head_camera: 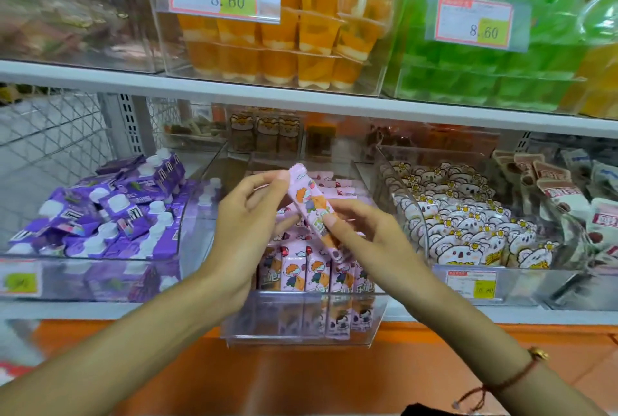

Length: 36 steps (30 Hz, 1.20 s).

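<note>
A long pink snack packet point(312, 206) with a cartoon figure slants above a clear plastic bin point(301, 337) on the lower shelf. My left hand point(247, 231) pinches its upper end between thumb and fingertips. My right hand point(371, 235) holds its lower end, thumb on the front. Several more pink packets point(316, 273) stand upright in the bin underneath.
Purple pouches with white caps point(110, 211) fill the bin to the left, and koala-print packets point(468, 231) the bin to the right. On the upper shelf point(301, 104) stand bins of orange jelly cups point(301, 34) and green jelly cups point(501, 58), with price tags. Orange floor lies below.
</note>
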Available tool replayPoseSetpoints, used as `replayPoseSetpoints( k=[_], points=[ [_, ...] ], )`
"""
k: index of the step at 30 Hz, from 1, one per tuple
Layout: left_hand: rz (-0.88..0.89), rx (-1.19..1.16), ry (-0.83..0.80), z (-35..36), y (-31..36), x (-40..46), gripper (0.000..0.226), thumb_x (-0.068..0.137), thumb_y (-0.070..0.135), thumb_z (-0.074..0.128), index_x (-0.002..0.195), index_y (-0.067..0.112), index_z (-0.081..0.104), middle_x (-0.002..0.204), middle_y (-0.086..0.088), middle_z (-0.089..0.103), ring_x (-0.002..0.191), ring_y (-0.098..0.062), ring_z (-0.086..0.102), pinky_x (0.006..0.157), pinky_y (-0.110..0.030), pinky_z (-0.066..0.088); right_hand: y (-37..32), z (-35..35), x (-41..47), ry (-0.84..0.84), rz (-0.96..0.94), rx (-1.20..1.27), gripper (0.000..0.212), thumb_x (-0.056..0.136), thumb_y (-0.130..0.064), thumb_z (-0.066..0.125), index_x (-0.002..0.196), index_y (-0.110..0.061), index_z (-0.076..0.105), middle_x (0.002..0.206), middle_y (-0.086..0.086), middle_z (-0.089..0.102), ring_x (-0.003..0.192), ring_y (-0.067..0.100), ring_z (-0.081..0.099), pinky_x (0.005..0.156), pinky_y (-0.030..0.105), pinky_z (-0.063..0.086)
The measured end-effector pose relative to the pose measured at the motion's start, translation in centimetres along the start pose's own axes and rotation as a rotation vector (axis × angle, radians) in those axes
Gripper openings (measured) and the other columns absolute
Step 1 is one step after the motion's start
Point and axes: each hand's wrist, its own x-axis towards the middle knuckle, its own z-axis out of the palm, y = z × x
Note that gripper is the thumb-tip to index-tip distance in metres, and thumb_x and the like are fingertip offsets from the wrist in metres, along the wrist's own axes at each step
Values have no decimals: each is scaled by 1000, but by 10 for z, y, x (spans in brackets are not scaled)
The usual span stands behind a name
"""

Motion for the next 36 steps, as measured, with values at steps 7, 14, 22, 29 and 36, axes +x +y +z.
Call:
replayPoseSetpoints(
  k=[7, 14, 22, 29, 36],
  points=[
    [230, 326, -113, -3, -14, -6, 22, 85, 19, 70, 99, 34, 61, 103, 18, 65, 92, 3, 63, 67, -16, 53, 1, 5, 1, 80, 207, 368, 27, 91, -31, 60, 115, -18, 59, 84, -15, 72, 72, -9, 64, 63, 9, 51],
    [316, 456, -213, -5, -21, -1, 39, 87, 11, 67, 111, 38, 56, 115, 25, 62, 106, 3, 60, 89, -19, 51, -3, 5, 3, 121, 204, 548, 24, 94, -21, 58, 114, -10, 62, 106, 3, 71, 95, 12, 67, 86, 29, 56],
    [276, 507, -318, -6, -28, 0, 48, 81, 23, 74, 119, 40, 50, 119, 28, 59, 113, 9, 53, 90, -7, 42, 1, 4, 1, 171, 61, 350, 28, 86, -16, 68, 111, -22, 61, 85, -3, 67, 74, 6, 66, 67, 17, 54],
    [300, 491, -222, -6, -21, 4, 43, 84, 18, 71, 123, 29, 61, 120, 17, 61, 113, 1, 56, 91, -22, 50, -5, 3, -3, 190, -127, 206, 11, 86, -15, 67, 96, -18, 62, 98, -12, 68, 89, -2, 64, 68, 8, 48],
    [-65, 184, -273, -8, -6, 6, 51, 77, 40, 69, 126, 42, 55, 102, 10, 74, 98, -3, 68, 77, -19, 57, -6, -4, 0, 101, -104, 142, 25, 98, -22, 48, 108, -33, 67, 112, -8, 68, 103, 6, 62, 85, 19, 50]
  ],
)
